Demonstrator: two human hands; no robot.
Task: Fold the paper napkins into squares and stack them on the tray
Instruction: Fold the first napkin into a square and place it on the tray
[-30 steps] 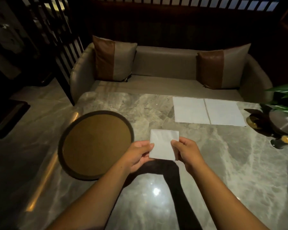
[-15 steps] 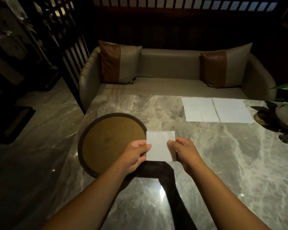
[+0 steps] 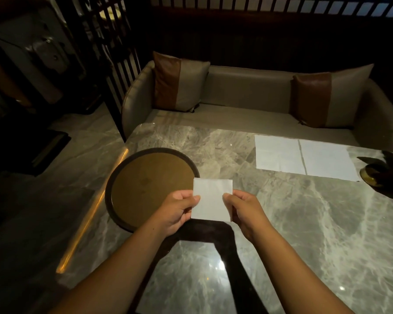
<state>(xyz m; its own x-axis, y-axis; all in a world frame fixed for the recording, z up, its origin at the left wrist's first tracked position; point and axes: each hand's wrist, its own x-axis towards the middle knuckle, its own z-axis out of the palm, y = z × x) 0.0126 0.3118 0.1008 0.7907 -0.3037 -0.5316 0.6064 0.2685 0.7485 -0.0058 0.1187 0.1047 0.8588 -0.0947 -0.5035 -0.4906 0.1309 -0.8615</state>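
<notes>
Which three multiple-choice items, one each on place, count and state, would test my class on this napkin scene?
1. Where is the tray? A on the table, left side; B on the sofa; C on the floor.
2. How many unfolded napkins lie flat? A none; B two; C five.
3. The folded napkin is: A on the sofa; B pinched by left hand and right hand; C crumpled.
Key: 1A, it rests on the marble near the left edge; 2B, two sheets side by side; 3B, each hand pinches an edge.
</notes>
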